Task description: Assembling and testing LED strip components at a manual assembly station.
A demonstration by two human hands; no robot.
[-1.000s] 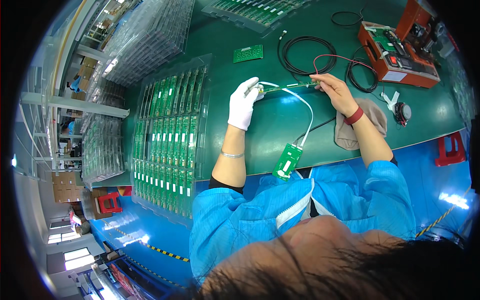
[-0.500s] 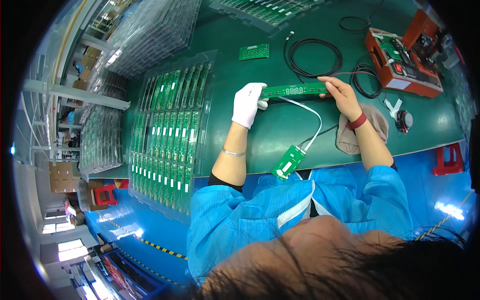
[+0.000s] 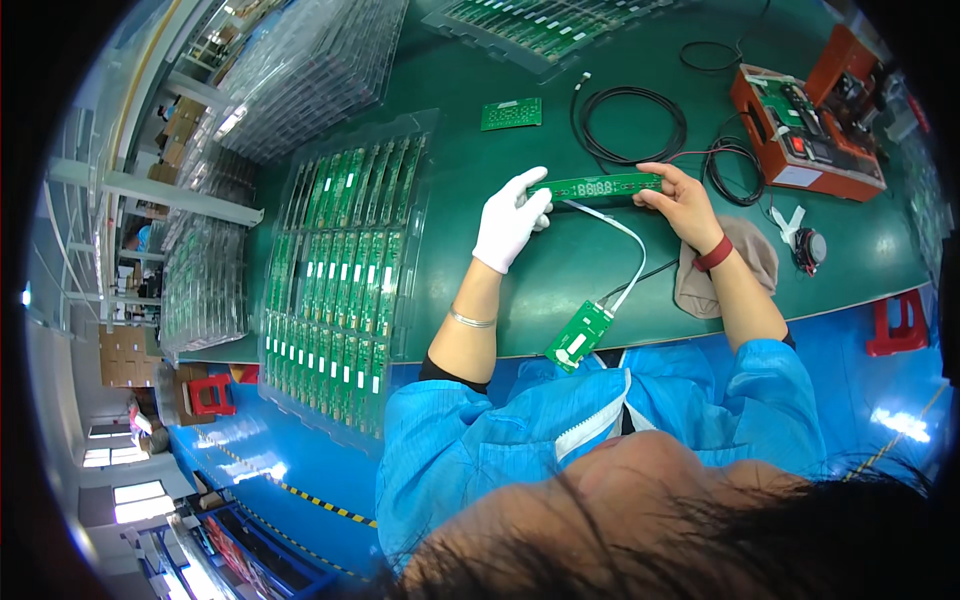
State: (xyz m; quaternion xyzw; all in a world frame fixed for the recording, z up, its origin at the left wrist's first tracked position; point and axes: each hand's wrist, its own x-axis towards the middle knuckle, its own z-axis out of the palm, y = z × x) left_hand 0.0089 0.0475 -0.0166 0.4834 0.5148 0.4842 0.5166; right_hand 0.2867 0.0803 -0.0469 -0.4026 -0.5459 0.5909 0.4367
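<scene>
A long narrow green circuit board (image 3: 597,188) with a segment display in its middle is held level above the table. My left hand (image 3: 510,222), in a white glove, grips its left end between thumb and fingers. At the other end my bare right hand (image 3: 684,205) pinches the board, a red band on the wrist. From the board's underside a white ribbon cable (image 3: 637,252) curves down to a smaller green circuit board (image 3: 580,337) at the table's near edge, where a thin black cable also joins it.
A clear tray (image 3: 425,185) of circuit boards lies left, stacked trays (image 3: 310,75) beyond it. Ahead are a loose green board (image 3: 511,114) and a coiled black cable (image 3: 632,122). To the right sit an orange case (image 3: 800,150), a brown cloth (image 3: 745,262) and a small round speaker (image 3: 812,248).
Both hands still hold the long board. My gloved fingers have shifted at its left end, and my right fingers have curled further over the right end.
</scene>
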